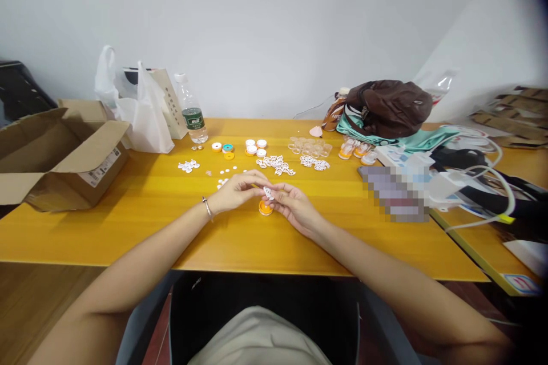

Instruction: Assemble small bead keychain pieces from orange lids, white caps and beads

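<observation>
Over the middle of the table, my left hand (236, 191) and my right hand (298, 211) meet with fingertips closed on a small white perforated piece (268, 194). Just beneath it sits a round orange part (265, 209), a cup or ring in shape, standing on the tabletop; I cannot tell whether the fingers touch it. Behind my hands lie similar white openwork pieces (276, 164) in a pile, with a second cluster of openwork pieces (314, 163) to the right. Small white discs (222, 183) lie beside my left hand, partly hidden by it.
Round white-topped parts (256, 147), clear rings (309, 147) and larger white discs (189, 166) lie farther back. At left stand an open cardboard box (81, 154), a white plastic bag (148, 117) and a water bottle (192, 111). A brown bag (391, 107) and cables (511, 188) occupy the right.
</observation>
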Demonstrator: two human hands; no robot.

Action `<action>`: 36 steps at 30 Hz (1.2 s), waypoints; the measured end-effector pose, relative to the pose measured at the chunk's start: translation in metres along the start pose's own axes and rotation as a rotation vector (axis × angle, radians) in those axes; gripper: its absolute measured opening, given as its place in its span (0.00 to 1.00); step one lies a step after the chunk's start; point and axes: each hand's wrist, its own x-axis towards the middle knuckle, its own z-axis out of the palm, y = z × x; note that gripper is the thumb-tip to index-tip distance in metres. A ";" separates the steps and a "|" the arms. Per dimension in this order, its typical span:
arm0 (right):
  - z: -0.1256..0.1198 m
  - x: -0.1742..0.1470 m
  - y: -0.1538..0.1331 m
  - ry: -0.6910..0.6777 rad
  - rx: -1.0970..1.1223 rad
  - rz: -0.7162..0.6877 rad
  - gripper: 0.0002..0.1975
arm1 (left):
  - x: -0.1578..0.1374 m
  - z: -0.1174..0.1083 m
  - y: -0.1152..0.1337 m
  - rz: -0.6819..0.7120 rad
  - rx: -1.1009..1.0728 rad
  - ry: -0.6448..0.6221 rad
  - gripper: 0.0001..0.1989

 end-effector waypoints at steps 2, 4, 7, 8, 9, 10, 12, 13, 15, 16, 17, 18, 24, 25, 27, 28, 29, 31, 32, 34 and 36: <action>0.000 -0.001 -0.001 -0.043 -0.008 0.048 0.10 | 0.001 0.000 0.001 0.018 0.060 0.011 0.08; 0.000 -0.001 -0.002 -0.074 -0.052 0.074 0.10 | 0.001 -0.001 0.003 0.016 0.150 0.013 0.07; 0.001 0.000 -0.002 -0.046 -0.160 0.038 0.10 | -0.002 0.001 0.006 -0.027 0.270 0.027 0.07; 0.001 0.001 -0.002 -0.024 -0.205 0.008 0.10 | -0.003 0.002 0.006 -0.048 0.281 0.044 0.08; 0.000 0.002 -0.002 -0.004 -0.253 -0.023 0.10 | -0.004 0.003 0.006 -0.071 0.273 0.064 0.08; -0.001 0.002 -0.001 0.010 -0.299 -0.053 0.10 | -0.004 0.003 0.006 -0.095 0.253 0.076 0.09; -0.003 0.004 0.000 0.033 -0.356 -0.093 0.10 | -0.003 0.001 0.004 -0.133 0.206 0.069 0.10; -0.004 0.006 0.000 0.046 -0.360 -0.102 0.10 | 0.000 -0.002 0.003 -0.148 0.203 0.061 0.10; -0.006 0.007 0.001 0.083 -0.332 -0.105 0.10 | 0.008 -0.011 -0.001 -0.170 0.278 0.059 0.09; -0.008 0.008 0.001 0.102 -0.308 -0.102 0.10 | 0.014 -0.016 -0.004 -0.173 0.363 0.075 0.09; -0.009 0.009 0.001 0.117 -0.281 -0.098 0.10 | 0.021 -0.021 -0.008 -0.165 0.472 0.089 0.09; -0.010 0.009 0.001 0.127 -0.255 -0.093 0.10 | 0.028 -0.025 -0.013 -0.145 0.582 0.086 0.08; -0.011 0.008 -0.003 0.169 -0.160 -0.061 0.10 | 0.063 -0.025 -0.048 -0.086 0.824 0.024 0.07; -0.011 0.007 -0.004 0.175 -0.154 -0.062 0.10 | 0.065 -0.023 -0.052 -0.099 0.816 0.033 0.07; -0.010 0.006 -0.005 0.181 -0.146 -0.066 0.10 | 0.068 -0.018 -0.059 -0.116 0.796 0.055 0.06; -0.010 0.006 -0.005 0.180 -0.143 -0.065 0.10 | 0.068 -0.017 -0.061 -0.123 0.781 0.067 0.06; -0.010 0.006 -0.005 0.177 -0.140 -0.063 0.10 | 0.068 -0.015 -0.062 -0.130 0.763 0.081 0.06; -0.011 0.007 -0.004 0.169 -0.133 -0.057 0.10 | 0.067 -0.014 -0.061 -0.140 0.718 0.120 0.05; -0.012 0.007 -0.004 0.165 -0.130 -0.055 0.10 | 0.065 -0.013 -0.059 -0.145 0.690 0.144 0.05; -0.013 0.007 -0.004 0.159 -0.126 -0.055 0.10 | 0.060 -0.013 -0.052 -0.157 0.640 0.195 0.06; -0.013 0.008 -0.003 0.154 -0.132 -0.060 0.10 | 0.051 -0.014 -0.041 -0.189 0.532 0.224 0.07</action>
